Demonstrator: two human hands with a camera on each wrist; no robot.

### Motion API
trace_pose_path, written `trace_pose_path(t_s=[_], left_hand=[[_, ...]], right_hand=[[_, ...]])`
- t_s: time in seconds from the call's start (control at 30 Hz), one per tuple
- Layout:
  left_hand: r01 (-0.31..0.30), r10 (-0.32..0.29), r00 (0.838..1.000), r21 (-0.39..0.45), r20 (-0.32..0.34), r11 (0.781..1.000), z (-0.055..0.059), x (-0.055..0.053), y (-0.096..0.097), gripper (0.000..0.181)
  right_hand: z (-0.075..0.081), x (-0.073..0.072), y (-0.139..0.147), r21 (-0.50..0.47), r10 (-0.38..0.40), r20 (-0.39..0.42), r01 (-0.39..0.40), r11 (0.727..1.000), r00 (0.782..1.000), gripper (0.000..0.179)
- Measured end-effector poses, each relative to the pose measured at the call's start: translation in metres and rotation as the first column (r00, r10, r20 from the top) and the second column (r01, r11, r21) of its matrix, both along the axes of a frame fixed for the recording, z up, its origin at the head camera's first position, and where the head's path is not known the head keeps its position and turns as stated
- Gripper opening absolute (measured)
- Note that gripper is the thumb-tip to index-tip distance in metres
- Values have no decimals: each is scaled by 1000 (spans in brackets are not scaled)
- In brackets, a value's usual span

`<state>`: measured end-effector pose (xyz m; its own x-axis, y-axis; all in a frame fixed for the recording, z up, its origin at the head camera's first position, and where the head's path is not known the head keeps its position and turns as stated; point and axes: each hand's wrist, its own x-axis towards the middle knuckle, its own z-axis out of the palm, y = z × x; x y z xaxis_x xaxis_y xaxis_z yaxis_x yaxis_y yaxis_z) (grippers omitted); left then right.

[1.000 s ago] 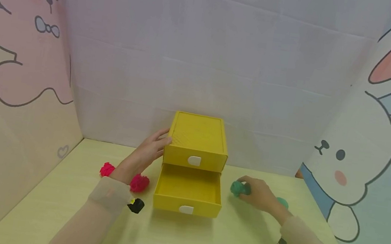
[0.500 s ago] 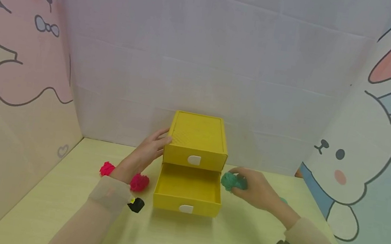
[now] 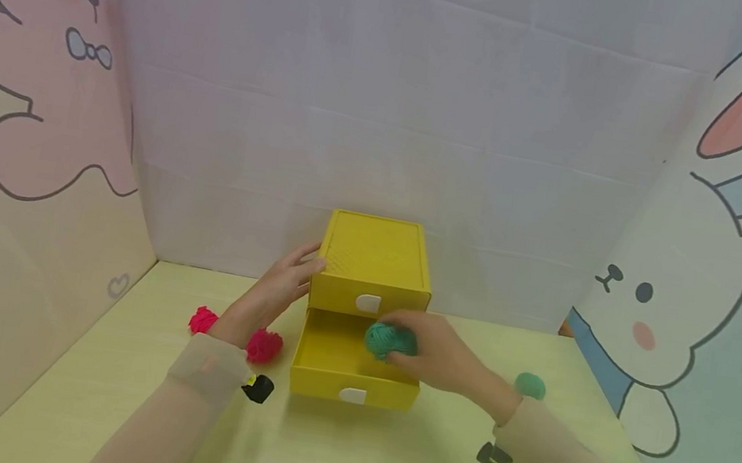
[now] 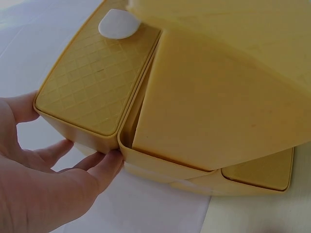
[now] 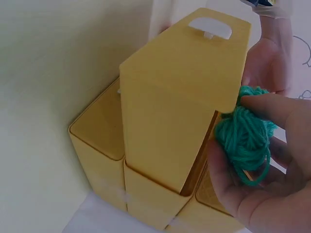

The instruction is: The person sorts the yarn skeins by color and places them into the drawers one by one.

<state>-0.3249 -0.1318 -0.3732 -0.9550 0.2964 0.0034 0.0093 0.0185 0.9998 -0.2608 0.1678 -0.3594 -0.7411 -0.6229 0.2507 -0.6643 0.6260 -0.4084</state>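
A small yellow drawer cabinet [image 3: 378, 252] stands at the back of the table, its drawer [image 3: 353, 387] below the top one pulled out. In the head view my right hand [image 3: 435, 351] holds a ball of green yarn [image 3: 386, 340] over this drawer, thumb and fingers around it. Loose strands show on the green yarn in the right wrist view, where it sits right beside the drawer's wall. My left hand [image 3: 277, 289] rests against the cabinet's left side near the top, thumb at the upper edge, fingertips [image 4: 112, 156] on the side wall.
Two balls of pinkish-red yarn, one [image 3: 264, 346] beside the cabinet and another [image 3: 203, 319] behind the left wrist, lie on the table [image 3: 324, 462]. A second green ball [image 3: 530, 385] lies to the right. Cloth walls with cartoon animals enclose the table.
My right hand has carried the green yarn ball leftward from beside the cabinet to over the pulled-out drawer. The left hand has stayed on the cabinet.
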Motion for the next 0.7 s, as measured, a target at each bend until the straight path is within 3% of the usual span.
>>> trace_pose_path(t_s=[0.4, 0.7], left_hand=[[0, 0, 1000, -3, -18, 1000, 1, 1, 1, 66], [-4, 3, 1000, -13, -31, 1000, -1, 0, 1, 65]], right_hand=[[-18, -14, -45, -13, 117, -3, -117, 993, 993, 35], [-33, -27, -70, 23, 112, 75, -114, 993, 991, 35]])
